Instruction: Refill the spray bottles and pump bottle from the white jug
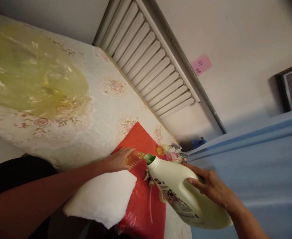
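My left hand (117, 160) is wrapped around a small clear bottle of orange liquid (135, 158) over a red sheet (141, 199). My right hand (210, 187) grips a large cream detergent jug (183, 196), tilted so its green open spout (149, 158) meets the small bottle's mouth. Two more small spray bottles, one orange (163, 149) and one pink (172, 156), lie just beyond the jug's neck. A loose spray head with its tube (150, 186) lies on the red sheet under the jug.
A white foam pad (103, 197) lies under my left forearm. The floral tablecloth (106, 109) carries a yellowish plastic bag (33, 73) at the left. A louvred panel (150, 59) and a wall with a pink note (201, 64) stand behind. Blue cloth (260, 156) fills the right.
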Tool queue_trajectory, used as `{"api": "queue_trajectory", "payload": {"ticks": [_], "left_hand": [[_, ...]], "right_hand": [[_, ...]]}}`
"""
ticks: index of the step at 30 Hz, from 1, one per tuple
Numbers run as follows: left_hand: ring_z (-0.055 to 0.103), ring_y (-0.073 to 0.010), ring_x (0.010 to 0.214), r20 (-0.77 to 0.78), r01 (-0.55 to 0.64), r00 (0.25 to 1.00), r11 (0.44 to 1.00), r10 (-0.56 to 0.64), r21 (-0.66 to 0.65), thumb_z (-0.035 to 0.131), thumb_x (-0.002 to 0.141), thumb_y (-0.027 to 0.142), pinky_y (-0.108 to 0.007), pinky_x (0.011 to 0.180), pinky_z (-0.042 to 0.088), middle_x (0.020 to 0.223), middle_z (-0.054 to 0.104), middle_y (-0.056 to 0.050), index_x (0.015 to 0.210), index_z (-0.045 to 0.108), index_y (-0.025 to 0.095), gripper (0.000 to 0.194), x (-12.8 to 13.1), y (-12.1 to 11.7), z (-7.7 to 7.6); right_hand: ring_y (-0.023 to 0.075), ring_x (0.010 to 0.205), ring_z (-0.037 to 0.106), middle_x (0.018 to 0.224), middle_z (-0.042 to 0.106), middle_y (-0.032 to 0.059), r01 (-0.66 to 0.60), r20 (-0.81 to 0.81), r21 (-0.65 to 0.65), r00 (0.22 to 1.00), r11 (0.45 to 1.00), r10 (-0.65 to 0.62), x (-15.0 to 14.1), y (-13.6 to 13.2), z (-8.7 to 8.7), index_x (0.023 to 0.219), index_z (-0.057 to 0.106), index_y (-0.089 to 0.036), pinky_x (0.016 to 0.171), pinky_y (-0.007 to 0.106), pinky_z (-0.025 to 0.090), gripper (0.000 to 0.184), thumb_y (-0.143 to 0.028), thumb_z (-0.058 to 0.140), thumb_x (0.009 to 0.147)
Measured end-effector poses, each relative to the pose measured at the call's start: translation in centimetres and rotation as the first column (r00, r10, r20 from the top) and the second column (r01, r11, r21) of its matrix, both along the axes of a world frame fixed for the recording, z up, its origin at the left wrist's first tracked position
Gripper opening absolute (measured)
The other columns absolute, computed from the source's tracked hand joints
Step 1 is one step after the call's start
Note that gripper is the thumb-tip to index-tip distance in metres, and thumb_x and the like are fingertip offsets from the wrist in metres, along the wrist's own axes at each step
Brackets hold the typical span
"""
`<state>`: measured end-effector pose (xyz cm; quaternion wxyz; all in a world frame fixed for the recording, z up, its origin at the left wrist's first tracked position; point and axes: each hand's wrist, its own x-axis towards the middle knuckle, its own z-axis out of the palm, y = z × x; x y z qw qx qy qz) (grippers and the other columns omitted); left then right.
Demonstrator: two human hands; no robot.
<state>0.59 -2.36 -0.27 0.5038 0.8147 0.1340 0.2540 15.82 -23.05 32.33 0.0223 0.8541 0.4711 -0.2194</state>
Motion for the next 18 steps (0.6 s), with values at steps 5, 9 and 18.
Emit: {"api": "queue_trajectory", "payload": {"ticks": [5, 9, 18], "left_hand": [[0.048, -0.0325, 0.134, 0.012, -0.011, 1.0, 1.0, 0.011, -0.008, 0.074, 0.072, 0.035, -0.045, 0.112, 0.04, 0.144, 0.055, -0.009, 0.141, 0.046, 0.023, 0.075, -0.15, -0.08, 0.39], [0.047, -0.0317, 0.135, -0.003, -0.004, 1.0, 1.0, 0.004, -0.009, 0.074, 0.071, 0.033, -0.044, 0.113, 0.039, 0.145, 0.054, -0.011, 0.141, 0.045, 0.02, 0.077, -0.23, -0.05, 0.51], [0.047, -0.032, 0.135, 0.008, -0.015, 1.0, 1.0, 0.015, -0.001, 0.074, 0.071, 0.034, -0.044, 0.112, 0.04, 0.145, 0.054, -0.009, 0.142, 0.044, 0.023, 0.078, 0.03, -0.09, -0.03]], "right_hand": [[0.0297, 0.096, 0.069, 0.117, 0.074, 0.0061, -0.006, -0.009, 0.0, 1.0, 1.0, 0.006, -0.06, -0.02, 0.0, 0.144, 0.055, -0.027, 0.081, 0.038, 0.057, 0.061, -0.055, 0.059, 0.089], [0.03, 0.096, 0.069, 0.115, 0.075, 0.0066, -0.003, -0.009, 0.002, 1.0, 1.0, 0.003, -0.02, -0.09, 0.05, 0.144, 0.055, -0.026, 0.081, 0.038, 0.057, 0.063, -0.055, 0.06, 0.089], [0.029, 0.096, 0.068, 0.117, 0.074, 0.0063, -0.015, 0.009, -0.008, 1.0, 1.0, 0.015, 0.22, -0.11, 0.07, 0.144, 0.054, -0.027, 0.082, 0.037, 0.056, 0.063, -0.057, 0.059, 0.089]]}}
